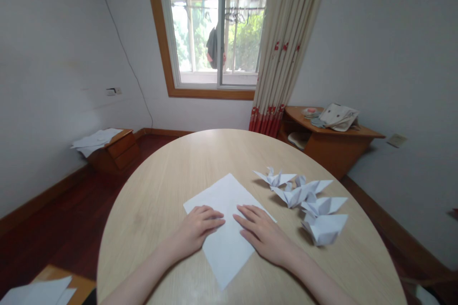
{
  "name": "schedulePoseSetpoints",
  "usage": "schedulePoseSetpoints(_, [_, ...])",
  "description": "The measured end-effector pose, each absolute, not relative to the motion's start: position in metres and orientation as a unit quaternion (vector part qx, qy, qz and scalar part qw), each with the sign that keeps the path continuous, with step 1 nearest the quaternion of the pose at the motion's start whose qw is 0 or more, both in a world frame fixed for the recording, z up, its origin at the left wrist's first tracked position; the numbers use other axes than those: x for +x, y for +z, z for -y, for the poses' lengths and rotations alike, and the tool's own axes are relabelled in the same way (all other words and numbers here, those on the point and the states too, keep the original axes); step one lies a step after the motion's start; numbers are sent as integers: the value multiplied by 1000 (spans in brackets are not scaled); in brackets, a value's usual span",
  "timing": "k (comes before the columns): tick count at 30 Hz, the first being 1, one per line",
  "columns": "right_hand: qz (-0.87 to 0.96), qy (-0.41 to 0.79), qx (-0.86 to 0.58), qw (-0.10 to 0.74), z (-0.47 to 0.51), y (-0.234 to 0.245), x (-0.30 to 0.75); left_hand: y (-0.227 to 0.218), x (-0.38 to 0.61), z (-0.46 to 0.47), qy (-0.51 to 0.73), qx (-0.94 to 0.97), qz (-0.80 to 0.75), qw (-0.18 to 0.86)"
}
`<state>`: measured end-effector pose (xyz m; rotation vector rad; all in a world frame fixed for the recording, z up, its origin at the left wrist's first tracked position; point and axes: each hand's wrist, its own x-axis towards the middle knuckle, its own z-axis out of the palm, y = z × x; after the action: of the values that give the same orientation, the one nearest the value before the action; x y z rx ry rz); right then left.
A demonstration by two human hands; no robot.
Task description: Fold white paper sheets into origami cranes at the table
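Left hand [201,224] down on paper sheet [229,259], palm low, fingers stretched and loosely together, pressing lightly, nothing pinched. Right hand [263,233] mirrors it on sheet's other side, fingers slightly fanned, also unclenched, resting flat. Fingertips of both point inward, gap between. Sheet lies diamond-wise on round table [153,205], one corner toward person. Folded paper birds [325,228] cluster just beyond right hand, well apart from left!
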<state>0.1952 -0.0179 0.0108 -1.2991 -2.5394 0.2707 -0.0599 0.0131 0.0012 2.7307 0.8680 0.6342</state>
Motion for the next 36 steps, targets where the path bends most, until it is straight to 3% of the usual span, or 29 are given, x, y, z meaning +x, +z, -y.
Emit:
schedulePoseSetpoints(12, [873, 172, -442, 117, 23, 18, 200, -8, -68, -22, 211, 923, -298, 123])
schedulePoseSetpoints(21, [880, 253, -399, 52, 17, 23, 204, 5, -65, -13, 186, 901, -344, 187])
schedulePoseSetpoints(36, [880, 251, -398, 60, 20, 31, 202, 23, -59, -1, 90, 935, -269, 214])
